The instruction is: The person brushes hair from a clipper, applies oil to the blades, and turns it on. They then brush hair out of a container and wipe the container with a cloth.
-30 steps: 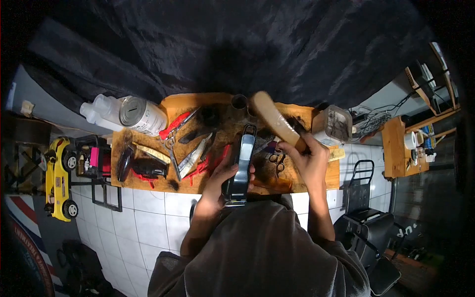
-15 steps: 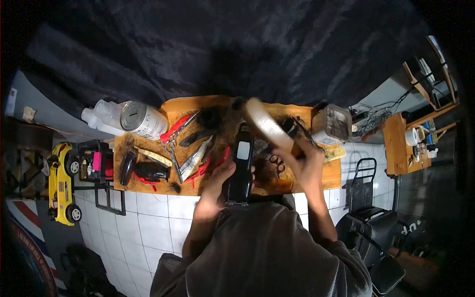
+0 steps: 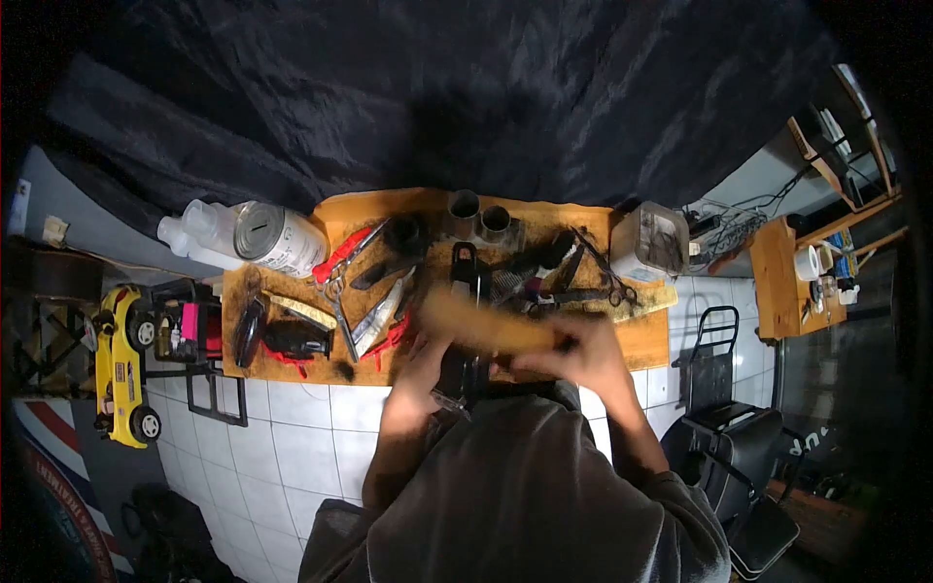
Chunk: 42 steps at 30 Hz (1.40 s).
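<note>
My left hand (image 3: pixel 418 371) is wrapped round a black hair clipper (image 3: pixel 465 374), which stands lengthwise in front of my chest. Gripped in my right hand (image 3: pixel 591 355) is a long tan brush (image 3: pixel 491 330), smeared by motion. It crosses over the clipper and hides its middle. Left of the clipper lie a red-handled tool (image 3: pixel 345 255), a pair of scissors (image 3: pixel 336 296) and black clippers (image 3: pixel 296 338). Another pair of scissors (image 3: pixel 620 291) and a pale yellow comb (image 3: pixel 646 303) lie beyond my right hand.
The wooden table (image 3: pixel 641 340) is strewn with dark hair. Metal cups (image 3: pixel 464 216) stand at its back, a can (image 3: pixel 282 238) at the left, a clear tub (image 3: pixel 649 243) at the right. A dark cloth (image 3: pixel 466 97) hangs behind. A black chair (image 3: pixel 729 447) stands to the right.
My right hand has swung the brush left and down, from above the table across the clipper. The clipper has tilted slightly in my left hand.
</note>
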{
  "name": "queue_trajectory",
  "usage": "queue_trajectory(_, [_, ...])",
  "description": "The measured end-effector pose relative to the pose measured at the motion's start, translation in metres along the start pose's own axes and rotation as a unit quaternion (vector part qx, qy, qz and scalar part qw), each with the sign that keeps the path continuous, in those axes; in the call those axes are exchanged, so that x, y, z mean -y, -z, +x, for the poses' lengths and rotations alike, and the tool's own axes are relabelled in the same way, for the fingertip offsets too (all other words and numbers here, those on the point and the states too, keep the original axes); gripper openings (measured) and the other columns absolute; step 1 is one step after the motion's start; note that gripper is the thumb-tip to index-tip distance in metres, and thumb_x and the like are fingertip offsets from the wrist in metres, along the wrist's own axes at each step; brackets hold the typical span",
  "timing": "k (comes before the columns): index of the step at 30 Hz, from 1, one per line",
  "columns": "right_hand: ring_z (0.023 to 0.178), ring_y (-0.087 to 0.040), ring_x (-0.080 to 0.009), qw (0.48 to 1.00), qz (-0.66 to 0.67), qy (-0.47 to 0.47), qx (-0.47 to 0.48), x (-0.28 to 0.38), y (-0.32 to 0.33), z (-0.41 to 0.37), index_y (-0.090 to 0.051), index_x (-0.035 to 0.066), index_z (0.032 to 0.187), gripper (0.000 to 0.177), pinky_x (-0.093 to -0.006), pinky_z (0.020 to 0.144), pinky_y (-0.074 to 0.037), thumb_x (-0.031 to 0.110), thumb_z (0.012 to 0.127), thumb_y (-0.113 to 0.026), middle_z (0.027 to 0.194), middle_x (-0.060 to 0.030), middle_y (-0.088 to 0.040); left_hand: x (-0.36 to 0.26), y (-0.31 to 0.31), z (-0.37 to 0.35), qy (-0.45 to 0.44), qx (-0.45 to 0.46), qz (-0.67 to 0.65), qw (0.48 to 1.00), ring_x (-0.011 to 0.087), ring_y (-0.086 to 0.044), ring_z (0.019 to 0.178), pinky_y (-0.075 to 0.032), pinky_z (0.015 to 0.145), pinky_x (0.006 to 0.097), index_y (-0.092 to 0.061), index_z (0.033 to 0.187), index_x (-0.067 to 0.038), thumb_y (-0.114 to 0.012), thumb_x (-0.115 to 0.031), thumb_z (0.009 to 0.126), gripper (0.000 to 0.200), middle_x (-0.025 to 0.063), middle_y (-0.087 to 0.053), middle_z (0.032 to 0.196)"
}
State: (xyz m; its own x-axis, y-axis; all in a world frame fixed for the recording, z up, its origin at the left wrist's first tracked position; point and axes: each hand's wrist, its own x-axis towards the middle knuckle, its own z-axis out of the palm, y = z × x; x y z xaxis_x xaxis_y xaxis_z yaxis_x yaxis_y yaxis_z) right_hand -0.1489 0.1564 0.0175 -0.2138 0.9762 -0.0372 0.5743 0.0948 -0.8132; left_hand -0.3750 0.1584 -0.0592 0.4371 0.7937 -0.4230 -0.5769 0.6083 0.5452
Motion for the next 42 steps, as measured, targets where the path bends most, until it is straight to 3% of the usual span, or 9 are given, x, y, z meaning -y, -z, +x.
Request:
queue_trajectory(4, [0.047,-0.061,-0.0200,0.939,-0.194,0.035,-0.282,-0.023,0.007,0.033,-0.067,0.000,0.081,0.037,-0.0331,0.044,-0.044,0.034,0.074,-0.079,0.065,-0.0146,-0.065,-0.012,-0.009,0.001,0.028,0.056,-0.059,0.996,0.0212,-0.065,0.085,-0.056,0.069,0.0350,-0.049,0.126,0.000,-0.046,-0.047,0.095,0.056,0.0107,-0.062,0.110])
queue_trajectory(9, [0.064,-0.066,-0.0201,0.994,0.019,0.013,-0.111,-0.002,0.010,0.011,-0.069,-0.001,0.088,0.038,-0.0311,0.059,-0.049,0.032,0.072,-0.081,0.073,-0.0143,-0.068,-0.019,-0.023,0.004,0.011,-0.114,-0.049,0.992,0.0181,-0.062,0.082,-0.056,0.069,0.0334,-0.039,0.137,-0.006,-0.041,-0.050,0.096,0.060,0.0095,-0.062,0.106])
queue_trajectory(12, [0.073,-0.068,-0.0256,0.997,-0.042,0.028,0.059,0.007,-0.005,-0.015,-0.070,0.002,0.094,0.056,-0.0361,0.070,-0.052,0.047,0.065,-0.082,0.082,-0.0167,-0.070,-0.007,0.016,0.036,-0.012,0.015,-0.123,0.992,0.0165,-0.062,0.081,-0.055,0.070,0.0321,-0.042,0.136,-0.006,-0.039,-0.049,0.097,0.058,0.0093,-0.063,0.098])
queue_trajectory(14, [0.071,-0.068,-0.0201,0.981,-0.012,0.191,0.014,0.017,-0.013,-0.012,-0.069,-0.001,0.088,0.051,-0.0288,0.066,-0.051,0.037,0.058,-0.089,0.079,-0.0127,-0.068,-0.015,0.000,0.020,-0.025,0.055,-0.074,0.995,0.0159,-0.062,0.081,-0.054,0.072,0.0311,-0.046,0.133,-0.007,-0.039,-0.049,0.097,0.055,0.0097,-0.063,0.100])
queue_trajectory(24, [0.058,-0.063,-0.0274,0.975,-0.106,-0.004,-0.197,0.000,0.010,0.021,-0.063,-0.003,0.092,0.028,-0.0340,0.056,-0.048,0.021,0.082,-0.073,0.070,-0.0177,-0.064,-0.021,-0.028,0.004,-0.032,0.055,-0.122,0.991,0.0219,-0.064,0.080,-0.054,0.064,0.0331,-0.049,0.125,-0.006,-0.042,-0.048,0.097,0.051,0.0090,-0.061,0.099])
queue_trajectory(26, [0.072,-0.066,-0.0302,0.985,0.033,0.035,-0.167,0.010,0.004,0.008,-0.056,0.000,0.119,0.040,-0.0358,0.066,-0.050,0.023,0.088,-0.064,0.088,-0.0198,-0.067,-0.026,-0.034,0.004,-0.093,-0.001,-0.089,0.992,0.0209,-0.063,0.077,-0.054,0.061,0.0320,-0.051,0.121,-0.006,-0.043,-0.049,0.096,0.049,0.0077,-0.061,0.092])
queue_trajectory(31, [0.112,-0.058,-0.0319,0.987,-0.031,0.061,0.145,0.015,-0.001,-0.023,-0.055,0.008,0.129,0.048,-0.0352,0.096,-0.045,0.019,0.084,-0.068,0.121,-0.0157,-0.061,-0.031,-0.024,0.012,-0.187,-0.098,-0.076,0.974,0.0196,-0.063,0.076,-0.054,0.060,0.0320,-0.053,0.115,-0.005,-0.043,-0.048,0.097,0.048,0.0086,-0.062,0.090])
queue_trajectory(36, [0.099,-0.064,-0.0330,0.988,-0.007,0.156,0.016,0.022,-0.021,-0.014,-0.055,0.010,0.130,0.049,-0.0357,0.085,-0.049,0.018,0.083,-0.069,0.113,-0.0182,-0.064,-0.014,-0.027,0.005,-0.284,-0.069,0.189,0.938,0.0166,-0.063,0.084,-0.053,0.071,0.0289,-0.051,0.119,-0.003,-0.042,-0.044,0.098,0.047,0.0086,-0.062,0.095])
queue_trajectory(42, [0.096,-0.066,-0.0319,0.991,0.033,0.059,-0.119,0.016,-0.009,0.013,-0.051,0.009,0.133,0.051,-0.0349,0.081,-0.051,0.015,0.084,-0.068,0.112,-0.0194,-0.064,-0.023,-0.055,0.001,-0.114,-0.061,0.035,0.991,0.0159,-0.062,0.071,-0.054,0.060,0.0290,-0.050,0.111,-0.005,-0.037,-0.044,0.100,0.042,0.0096,-0.060,0.090])
